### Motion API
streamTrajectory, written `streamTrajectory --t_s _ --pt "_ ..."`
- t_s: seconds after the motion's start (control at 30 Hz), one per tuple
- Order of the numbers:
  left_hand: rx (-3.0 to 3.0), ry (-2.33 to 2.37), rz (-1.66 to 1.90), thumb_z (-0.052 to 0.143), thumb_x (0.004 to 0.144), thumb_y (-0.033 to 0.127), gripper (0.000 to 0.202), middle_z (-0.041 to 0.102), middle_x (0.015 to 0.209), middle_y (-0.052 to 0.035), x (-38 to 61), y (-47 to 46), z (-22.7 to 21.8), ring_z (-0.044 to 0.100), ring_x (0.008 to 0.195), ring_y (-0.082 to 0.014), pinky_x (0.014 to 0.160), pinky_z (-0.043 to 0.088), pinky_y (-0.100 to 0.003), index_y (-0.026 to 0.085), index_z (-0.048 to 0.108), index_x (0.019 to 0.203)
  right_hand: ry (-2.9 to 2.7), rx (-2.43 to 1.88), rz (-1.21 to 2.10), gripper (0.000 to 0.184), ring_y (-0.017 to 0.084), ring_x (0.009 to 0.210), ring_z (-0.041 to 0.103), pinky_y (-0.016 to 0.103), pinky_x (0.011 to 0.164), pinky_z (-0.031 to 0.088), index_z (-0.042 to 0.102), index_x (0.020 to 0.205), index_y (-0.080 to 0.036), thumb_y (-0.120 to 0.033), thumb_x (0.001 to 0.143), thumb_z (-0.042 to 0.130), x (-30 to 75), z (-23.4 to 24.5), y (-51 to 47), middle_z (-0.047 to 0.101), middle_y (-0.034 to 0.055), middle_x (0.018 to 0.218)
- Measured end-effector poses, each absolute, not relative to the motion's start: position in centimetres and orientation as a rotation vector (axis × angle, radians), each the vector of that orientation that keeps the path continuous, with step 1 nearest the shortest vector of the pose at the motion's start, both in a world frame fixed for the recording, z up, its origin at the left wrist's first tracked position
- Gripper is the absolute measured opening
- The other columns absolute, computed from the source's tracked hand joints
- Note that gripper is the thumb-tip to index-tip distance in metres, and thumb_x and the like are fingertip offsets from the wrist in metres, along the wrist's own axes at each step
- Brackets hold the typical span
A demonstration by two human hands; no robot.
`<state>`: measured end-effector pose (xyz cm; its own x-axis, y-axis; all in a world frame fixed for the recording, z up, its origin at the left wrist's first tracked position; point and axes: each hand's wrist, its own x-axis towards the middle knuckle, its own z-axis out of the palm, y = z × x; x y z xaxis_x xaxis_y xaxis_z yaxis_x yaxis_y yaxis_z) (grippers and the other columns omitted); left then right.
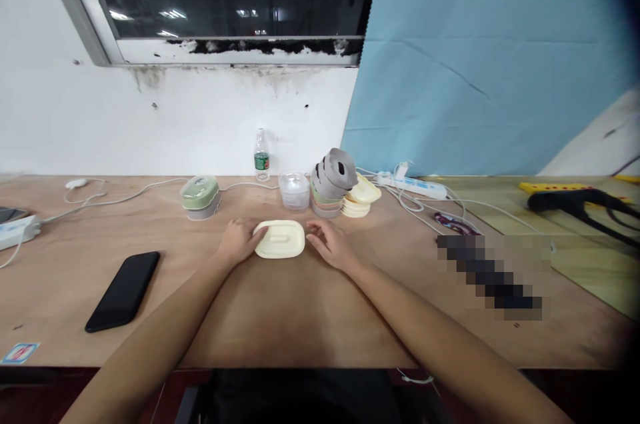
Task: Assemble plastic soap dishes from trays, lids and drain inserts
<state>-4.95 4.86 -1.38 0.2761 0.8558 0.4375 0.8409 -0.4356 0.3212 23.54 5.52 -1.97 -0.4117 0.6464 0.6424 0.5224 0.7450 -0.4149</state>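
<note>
A cream-coloured rectangular lid (280, 239) with rounded corners lies in front of me, a raised bar across its middle. My left hand (239, 241) grips its left edge, thumb over the rim; the other fingers are partly hidden. At the lid's right edge, my right hand (331, 244) is held with bent fingers apart and nothing in it; I cannot tell if its fingertips touch the rim. Behind the lid stand clear plastic containers (294, 191), a tilted stack of grey box parts (336, 172) and a stack of cream lids (361, 197).
A green-lidded box (200, 196) stands back left, and a plastic bottle (261, 157) by the wall. A black phone (123, 291) lies left on the wooden table (295, 331). White power strips (417, 187) and cables run along the back. A blurred dark object (490, 274) lies right.
</note>
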Motion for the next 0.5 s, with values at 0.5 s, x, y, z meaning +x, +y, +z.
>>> streamTrajectory --t_s 0.5 --pt "2.441 1.629 0.843 0.050 0.088 0.045 0.039 0.061 0.120 -0.0103 -5.4 6.1 -3.4 0.057 0.109 -0.0265 0.093 0.047 -0.041 0.020 0.064 0.115 -1.768 -1.083 0.024 0.048 0.019 0.070 0.060 0.033 0.070 0.050 0.043 0.136 -0.015 -0.033 0.092 0.043 18.0 -2.3 13.3 0.067 0.0064 0.084"
